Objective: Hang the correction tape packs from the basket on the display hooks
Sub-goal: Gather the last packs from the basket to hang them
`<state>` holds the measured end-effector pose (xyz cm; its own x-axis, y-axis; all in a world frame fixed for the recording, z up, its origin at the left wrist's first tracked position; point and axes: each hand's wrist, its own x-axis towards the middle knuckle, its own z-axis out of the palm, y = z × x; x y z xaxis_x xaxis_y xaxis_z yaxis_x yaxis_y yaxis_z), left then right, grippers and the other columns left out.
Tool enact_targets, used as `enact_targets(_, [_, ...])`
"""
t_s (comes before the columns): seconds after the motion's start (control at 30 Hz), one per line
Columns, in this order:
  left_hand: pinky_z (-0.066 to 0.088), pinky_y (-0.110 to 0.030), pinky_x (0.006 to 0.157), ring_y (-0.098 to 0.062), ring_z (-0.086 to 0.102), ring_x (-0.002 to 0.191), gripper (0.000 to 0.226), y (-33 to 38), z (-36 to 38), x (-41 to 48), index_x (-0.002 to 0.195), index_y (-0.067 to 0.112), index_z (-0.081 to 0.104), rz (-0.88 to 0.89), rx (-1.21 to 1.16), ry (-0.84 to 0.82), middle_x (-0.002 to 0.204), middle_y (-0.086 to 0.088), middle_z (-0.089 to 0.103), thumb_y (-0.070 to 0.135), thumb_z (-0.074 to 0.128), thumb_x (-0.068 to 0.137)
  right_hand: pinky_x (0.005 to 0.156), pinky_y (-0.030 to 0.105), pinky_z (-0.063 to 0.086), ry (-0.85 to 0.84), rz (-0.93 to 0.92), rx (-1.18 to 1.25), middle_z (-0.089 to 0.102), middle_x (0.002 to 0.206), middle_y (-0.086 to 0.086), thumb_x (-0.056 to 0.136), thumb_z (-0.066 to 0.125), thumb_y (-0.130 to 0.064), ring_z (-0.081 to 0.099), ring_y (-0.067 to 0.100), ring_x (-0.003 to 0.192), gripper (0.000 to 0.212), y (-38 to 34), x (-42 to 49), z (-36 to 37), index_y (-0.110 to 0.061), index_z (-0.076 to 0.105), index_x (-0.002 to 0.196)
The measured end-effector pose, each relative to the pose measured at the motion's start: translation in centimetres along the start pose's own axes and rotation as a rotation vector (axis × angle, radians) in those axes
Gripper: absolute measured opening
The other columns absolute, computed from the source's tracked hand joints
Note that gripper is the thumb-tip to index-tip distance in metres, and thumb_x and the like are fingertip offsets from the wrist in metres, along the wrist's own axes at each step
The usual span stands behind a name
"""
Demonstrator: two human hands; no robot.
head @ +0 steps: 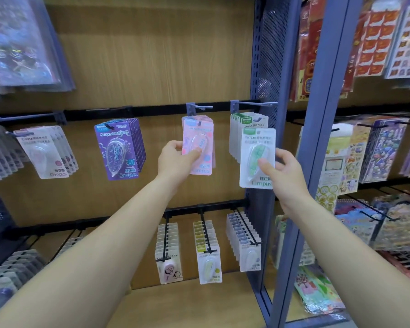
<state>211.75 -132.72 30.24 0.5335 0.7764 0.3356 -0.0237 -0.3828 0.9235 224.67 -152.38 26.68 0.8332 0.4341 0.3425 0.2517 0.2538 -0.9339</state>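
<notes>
My right hand (pixel 281 171) pinches a green correction tape pack (pixel 256 140) by its lower right side, holding it upright just in front of the row of green packs (pixel 237 133) on the rightmost upper hook (pixel 256 104). My left hand (pixel 175 157) grips the front pink correction tape pack (pixel 200 131), which hangs with other pink packs on the hook (pixel 200 107) to the left. The basket is out of view.
Purple packs (pixel 117 150) and white packs (pixel 45 152) hang further left on the same rail. A lower rail carries three more rows of tape packs (pixel 207 252). A blue shelf upright (pixel 294 162) stands right of my right hand, with sticker sheets (pixel 376 150) beyond.
</notes>
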Motion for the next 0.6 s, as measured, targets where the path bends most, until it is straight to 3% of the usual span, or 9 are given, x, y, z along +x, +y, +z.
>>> enact_targets(0.17, [0.062,-0.039,0.084,-0.013,0.069,0.099,0.033,-0.7,-0.1,1.1,0.117,0.017,0.055,0.018,0.109,-0.029,0.117,0.0,0.067,0.031,0.073,0.094,0.085,0.041,0.062,0.042,-0.036,0.028,0.072,0.123,-0.003,0.103,0.061,-0.022,0.072,0.016,0.108,0.032,-0.8,3.1,0.2,-0.03,0.056,0.134])
enact_targets(0.4, [0.063,-0.038,0.084,-0.013,0.07,0.101,0.036,-1.6,-0.2,2.0,0.116,0.017,0.056,0.019,0.16,-0.067,0.117,0.0,0.068,0.037,0.074,0.093,0.08,0.036,0.063,0.067,-0.017,0.014,0.072,0.119,-0.004,0.105,0.057,-0.024,0.072,0.016,0.105,0.025,0.4,4.7,0.9,-0.028,0.061,0.13])
enact_targets(0.6, [0.063,-0.044,0.086,-0.018,0.071,0.104,0.038,-1.6,-0.1,2.7,0.115,0.016,0.057,-0.018,0.185,-0.076,0.118,-0.001,0.068,0.037,0.077,0.09,0.082,0.041,0.063,0.113,-0.037,-0.161,0.072,0.105,-0.009,0.105,0.057,-0.027,0.071,0.014,0.099,0.024,1.8,5.9,2.0,-0.046,0.057,0.118])
